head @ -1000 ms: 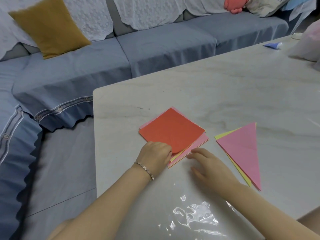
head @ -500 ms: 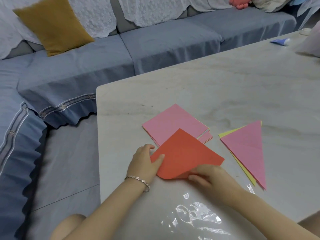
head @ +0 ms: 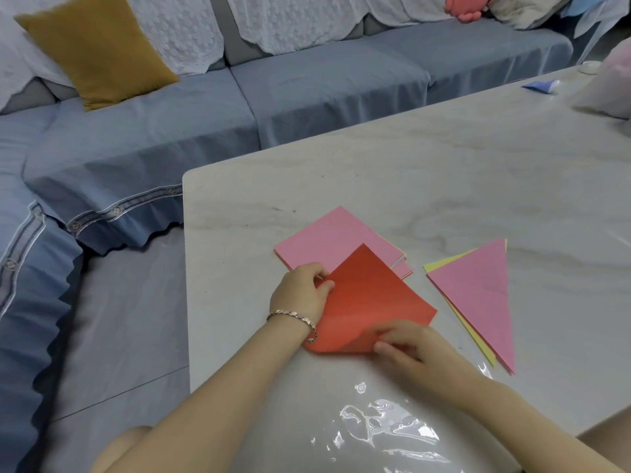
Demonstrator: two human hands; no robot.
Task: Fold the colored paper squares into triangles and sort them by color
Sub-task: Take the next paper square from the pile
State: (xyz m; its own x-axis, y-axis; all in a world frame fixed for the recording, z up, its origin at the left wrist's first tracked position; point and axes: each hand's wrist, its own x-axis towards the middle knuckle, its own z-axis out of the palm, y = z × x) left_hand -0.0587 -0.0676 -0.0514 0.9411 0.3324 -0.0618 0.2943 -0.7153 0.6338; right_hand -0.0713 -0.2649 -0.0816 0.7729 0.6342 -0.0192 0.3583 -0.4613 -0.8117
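Left grip (head: 300,291) pinches the red sheet (head: 372,295) at its left corner — right grip (head: 409,346) pinches its curled near edge — overlapping the pink stack (head: 327,240) on the surface (head: 444,186).

This is a home living room. A long blue-grey fabric sofa (head: 324,97) wraps around two sides of the view, its seat covers edged with a scalloped, button-studded trim (head: 116,211). White lace throws (head: 177,32) drape over the backrest, and a mustard-yellow square cushion (head: 99,49) leans against them. A coral-pink plush toy (head: 466,8) and a pale patterned pillow (head: 526,8) lie at the far end of the seat. Just in front of the sofa stands a low pale marble-patterned table (head: 444,165) with rounded corners, a small blue tube (head: 541,86) lying near its far edge. Grey floor (head: 129,336) shows between the sofa and the table.
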